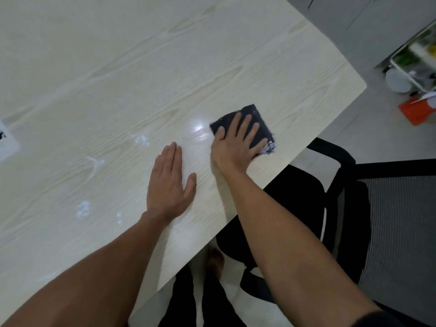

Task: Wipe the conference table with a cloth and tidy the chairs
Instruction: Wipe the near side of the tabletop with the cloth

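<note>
A pale wood-grain conference table [106, 90] fills most of the view. A folded dark cloth [257, 119] lies flat on it near the right edge. My right hand [236, 145] presses down on the cloth with straight, spread fingers. My left hand [168, 182] rests flat on the bare tabletop just left of it, fingers together and straight. A black chair [389, 220] with a mesh back stands at the table's right edge, its seat partly under the tabletop.
Light streaks and small white smears mark the tabletop left of my hands. A white item [6, 142] sits at the far left edge. On the floor at the upper right stand a white wire cart [415, 57] and an orange object [417, 109].
</note>
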{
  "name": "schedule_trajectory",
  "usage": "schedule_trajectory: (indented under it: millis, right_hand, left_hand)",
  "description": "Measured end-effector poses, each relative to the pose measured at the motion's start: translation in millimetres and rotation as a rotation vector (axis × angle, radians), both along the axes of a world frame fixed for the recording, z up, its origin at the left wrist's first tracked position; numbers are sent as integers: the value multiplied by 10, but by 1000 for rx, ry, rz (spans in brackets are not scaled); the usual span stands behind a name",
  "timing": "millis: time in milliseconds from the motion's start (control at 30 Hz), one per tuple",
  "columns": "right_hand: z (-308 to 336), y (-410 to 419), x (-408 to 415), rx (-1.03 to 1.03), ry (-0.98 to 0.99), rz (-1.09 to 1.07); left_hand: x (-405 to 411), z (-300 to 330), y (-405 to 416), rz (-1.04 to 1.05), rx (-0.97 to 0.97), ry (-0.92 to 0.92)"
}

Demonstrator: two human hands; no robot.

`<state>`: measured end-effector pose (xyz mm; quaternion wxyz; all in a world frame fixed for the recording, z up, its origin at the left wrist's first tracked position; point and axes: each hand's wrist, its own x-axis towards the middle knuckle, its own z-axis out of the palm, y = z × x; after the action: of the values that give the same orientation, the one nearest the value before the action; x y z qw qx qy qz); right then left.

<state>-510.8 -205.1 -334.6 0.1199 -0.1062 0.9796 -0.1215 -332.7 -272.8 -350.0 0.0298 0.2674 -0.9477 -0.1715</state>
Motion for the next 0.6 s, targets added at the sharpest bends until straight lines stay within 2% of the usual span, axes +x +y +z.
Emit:
schedule_trajectory:
  millis: [100, 200, 267, 300, 333, 367, 433, 500, 533, 600]
  right_hand:
    - [-42, -299, 307, 1, 21, 377]
    - [-101, -194, -80, 40, 65, 738]
    - [-114, 3, -391, 65, 109, 871]
    - [-136, -282, -17, 4, 71, 1061]
    - [-166, -286, -14, 9, 73, 1033]
    - [-145, -225, -46, 31, 110, 882]
    - [-170, -59, -136, 16, 135, 441]
    - [-108, 73, -179, 35, 76, 86]
    - [-79, 39, -75, 32, 48, -10]
    - [-29, -191, 237, 21, 13, -69]
  left_hand:
    - [119, 17, 106, 66, 15, 17]
    - [224, 12, 258, 28, 68, 7]
    - [224, -20, 359, 18, 79, -24]
    - [748, 13, 394, 222, 19, -69]
    - [843, 19, 401, 284, 16, -102]
    - [868, -28, 406, 255, 38, -116]
    - [865, -10, 454, 230, 36, -142]
    - [733, -6, 467, 202, 24, -136]
    - [686, 8, 498, 188, -2, -132]
    - [693, -23, 500, 183, -36, -134]
